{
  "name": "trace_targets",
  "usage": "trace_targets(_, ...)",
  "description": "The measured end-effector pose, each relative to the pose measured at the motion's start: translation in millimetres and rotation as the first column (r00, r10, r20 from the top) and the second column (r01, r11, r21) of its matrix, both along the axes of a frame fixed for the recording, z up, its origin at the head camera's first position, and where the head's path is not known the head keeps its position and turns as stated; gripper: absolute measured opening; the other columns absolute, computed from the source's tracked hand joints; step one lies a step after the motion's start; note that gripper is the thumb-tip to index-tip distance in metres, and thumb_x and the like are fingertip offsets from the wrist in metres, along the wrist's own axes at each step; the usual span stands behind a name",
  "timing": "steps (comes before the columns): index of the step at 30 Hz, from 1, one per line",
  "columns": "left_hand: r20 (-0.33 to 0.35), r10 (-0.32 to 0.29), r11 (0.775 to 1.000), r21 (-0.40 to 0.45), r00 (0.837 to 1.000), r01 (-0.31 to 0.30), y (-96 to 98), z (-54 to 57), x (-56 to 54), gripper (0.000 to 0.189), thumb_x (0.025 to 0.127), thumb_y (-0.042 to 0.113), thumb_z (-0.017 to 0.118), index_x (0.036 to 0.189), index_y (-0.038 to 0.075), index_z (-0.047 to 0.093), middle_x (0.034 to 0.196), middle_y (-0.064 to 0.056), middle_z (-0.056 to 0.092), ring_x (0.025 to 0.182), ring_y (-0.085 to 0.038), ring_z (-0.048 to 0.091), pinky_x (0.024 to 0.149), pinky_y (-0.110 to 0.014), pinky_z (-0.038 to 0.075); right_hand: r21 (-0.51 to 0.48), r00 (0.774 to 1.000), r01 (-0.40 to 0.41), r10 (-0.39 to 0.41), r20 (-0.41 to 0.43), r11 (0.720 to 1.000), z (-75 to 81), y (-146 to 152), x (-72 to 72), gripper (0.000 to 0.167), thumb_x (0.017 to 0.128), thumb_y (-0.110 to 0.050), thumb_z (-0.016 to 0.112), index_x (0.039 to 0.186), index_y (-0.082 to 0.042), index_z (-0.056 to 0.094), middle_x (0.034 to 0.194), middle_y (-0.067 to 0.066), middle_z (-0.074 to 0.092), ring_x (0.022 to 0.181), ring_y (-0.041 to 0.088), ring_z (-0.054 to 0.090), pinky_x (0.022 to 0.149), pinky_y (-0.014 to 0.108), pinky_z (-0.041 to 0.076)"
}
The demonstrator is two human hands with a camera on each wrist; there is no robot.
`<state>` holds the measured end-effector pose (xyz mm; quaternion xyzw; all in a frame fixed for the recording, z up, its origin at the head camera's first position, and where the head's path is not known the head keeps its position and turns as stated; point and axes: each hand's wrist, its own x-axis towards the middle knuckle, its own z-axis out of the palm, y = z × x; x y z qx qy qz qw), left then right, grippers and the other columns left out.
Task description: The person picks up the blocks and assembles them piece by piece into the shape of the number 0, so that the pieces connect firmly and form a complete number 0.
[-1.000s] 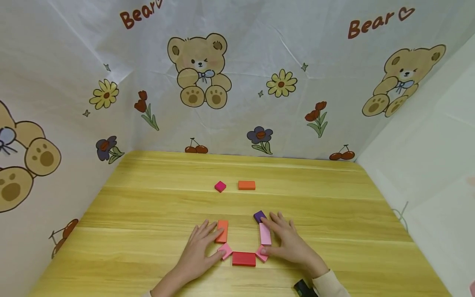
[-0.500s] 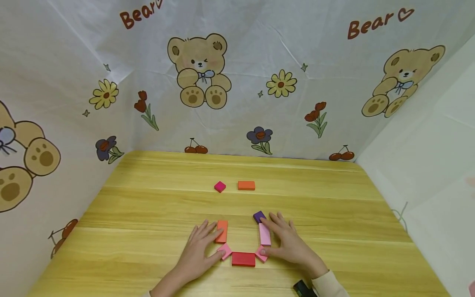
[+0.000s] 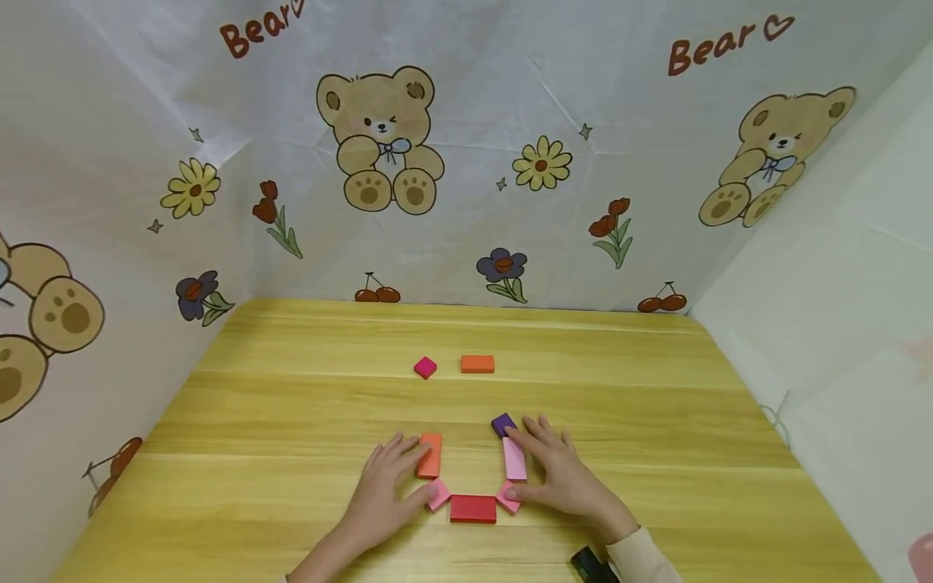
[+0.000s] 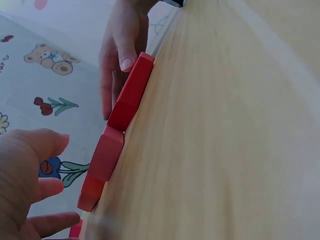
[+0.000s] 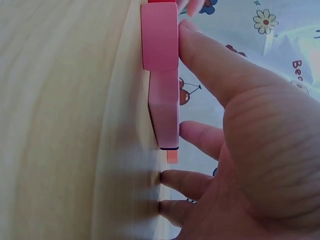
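Observation:
Several flat wooden blocks form a U on the table. A red block [image 3: 473, 509] lies at the bottom, between a tilted pink block [image 3: 440, 496] on the left and another pink block [image 3: 507, 504] on the right. Above these stand an orange block [image 3: 430, 460] on the left and a light pink block [image 3: 514, 460] on the right, topped by a purple block [image 3: 502, 424]. My left hand [image 3: 382, 494] spreads loosely, thumb at the left pink block, index finger over the orange one. With fingers extended, my right hand [image 3: 564, 478] rests its thumb on the right pink block; its index fingertip reaches the purple block.
Farther back lie a magenta block [image 3: 426, 368] and a second orange block [image 3: 477, 364]. A black object [image 3: 592, 564] sits by the right sleeve. A bear-print sheet [image 3: 437, 243] rises behind the wooden table [image 3: 291, 389].
The head view has shifted slightly, so the whole scene sits a little farther left. Both hands stay almost still at the blocks, and the U keeps its shape.

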<state>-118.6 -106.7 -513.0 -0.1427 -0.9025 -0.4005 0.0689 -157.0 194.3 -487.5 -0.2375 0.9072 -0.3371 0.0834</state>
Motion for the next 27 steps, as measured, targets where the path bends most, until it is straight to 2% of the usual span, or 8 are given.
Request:
trace_targets(3, 0.010, 0.027, 0.996, 0.079, 1.000, -0.028, -2.9, 8.1, -8.2, 0.051, 0.085, 0.027, 0.076, 0.131, 0.008, 0.062, 0.135, -0.013, 0.059, 0.129, -0.039, 0.050, 0.107, -0.062, 0.037, 0.010, 1.000, -0.004, 0.004, -0.010, 1.000, 1.2, -0.9, -0.7, 0.084, 0.079, -0.048, 0.077, 0.148, -0.015, 0.043, 0.156, 0.026, 0.028, 0.147, 0.048, 0.012, 0.110, 0.074, 0.002)
trace_targets(5, 0.003, 0.047, 0.993, 0.110, 0.999, -0.048, -5.8, 13.6, -19.0, 0.052, 0.085, 0.023, 0.076, 0.132, 0.007, 0.060, 0.134, -0.012, 0.060, 0.126, -0.036, 0.054, 0.104, -0.058, 0.043, 0.015, 1.000, -0.005, 0.005, -0.015, 1.000, 2.0, -1.0, -0.9, 0.083, 0.079, -0.048, 0.077, 0.148, -0.015, 0.044, 0.156, 0.027, 0.029, 0.147, 0.049, 0.012, 0.110, 0.075, 0.003)
trace_targets(9, -0.024, 0.090, 0.987, 0.139, 0.996, -0.086, -12.8, 25.3, -49.3, 0.056, 0.084, 0.019, 0.076, 0.135, 0.005, 0.057, 0.135, -0.014, 0.058, 0.127, -0.036, 0.053, 0.104, -0.058, 0.042, 0.015, 1.000, -0.009, 0.009, -0.010, 1.000, 2.8, -0.7, -0.9, 0.082, 0.080, -0.048, 0.077, 0.147, -0.013, 0.045, 0.155, 0.028, 0.029, 0.146, 0.050, 0.012, 0.109, 0.076, 0.002)
trace_targets(13, -0.044, 0.123, 0.984, 0.139, 0.991, -0.116, -18.3, 31.7, -83.4, 0.058, 0.083, 0.013, 0.077, 0.136, 0.003, 0.056, 0.134, -0.020, 0.057, 0.126, -0.041, 0.052, 0.104, -0.062, 0.039, 0.001, 1.000, -0.013, 0.013, 0.013, 1.000, 3.1, -0.6, -0.1, 0.083, 0.080, -0.047, 0.076, 0.148, -0.013, 0.044, 0.156, 0.028, 0.027, 0.147, 0.050, 0.010, 0.110, 0.075, 0.000)
trace_targets(16, -0.029, 0.129, 0.983, 0.132, 0.991, -0.125, -20.7, 31.9, -106.2, 0.060, 0.081, 0.010, 0.078, 0.136, 0.001, 0.055, 0.134, -0.023, 0.056, 0.126, -0.043, 0.051, 0.104, -0.061, 0.040, -0.007, 1.000, -0.012, 0.012, 0.020, 1.000, 3.1, -1.0, 0.6, 0.083, 0.081, -0.047, 0.076, 0.148, -0.013, 0.043, 0.156, 0.028, 0.026, 0.147, 0.050, 0.009, 0.110, 0.074, -0.001)
trace_targets(19, 0.033, 0.124, 0.984, 0.123, 0.992, -0.127, -22.3, 30.4, -123.3, 0.063, 0.080, 0.010, 0.079, 0.137, 0.002, 0.054, 0.138, -0.023, 0.053, 0.128, -0.043, 0.048, 0.105, -0.060, 0.039, -0.007, 1.000, -0.012, 0.013, 0.017, 1.000, 2.9, -1.4, 0.9, 0.083, 0.080, -0.046, 0.077, 0.148, -0.013, 0.043, 0.156, 0.028, 0.026, 0.147, 0.050, 0.009, 0.110, 0.075, 0.000)
trace_targets(22, 0.097, 0.110, 0.987, 0.103, 0.989, -0.120, -24.1, 27.0, -135.7, 0.065, 0.080, 0.010, 0.079, 0.139, 0.004, 0.052, 0.141, -0.023, 0.050, 0.130, -0.042, 0.046, 0.107, -0.059, 0.038, -0.006, 1.000, -0.011, 0.012, 0.017, 1.000, 2.9, -1.5, 1.0, 0.083, 0.080, -0.047, 0.077, 0.148, -0.013, 0.043, 0.156, 0.027, 0.027, 0.147, 0.050, 0.009, 0.110, 0.074, 0.000)
trace_targets(27, 0.139, 0.055, 0.996, 0.067, 0.989, -0.065, -25.9, 21.1, -150.7, 0.064, 0.081, 0.009, 0.078, 0.140, 0.004, 0.052, 0.144, -0.025, 0.046, 0.132, -0.045, 0.043, 0.109, -0.060, 0.035, 0.001, 1.000, -0.004, 0.004, 0.019, 1.000, 2.8, -0.5, 1.5, 0.083, 0.080, -0.048, 0.076, 0.148, -0.013, 0.044, 0.157, 0.027, 0.026, 0.147, 0.049, 0.009, 0.111, 0.073, 0.000)
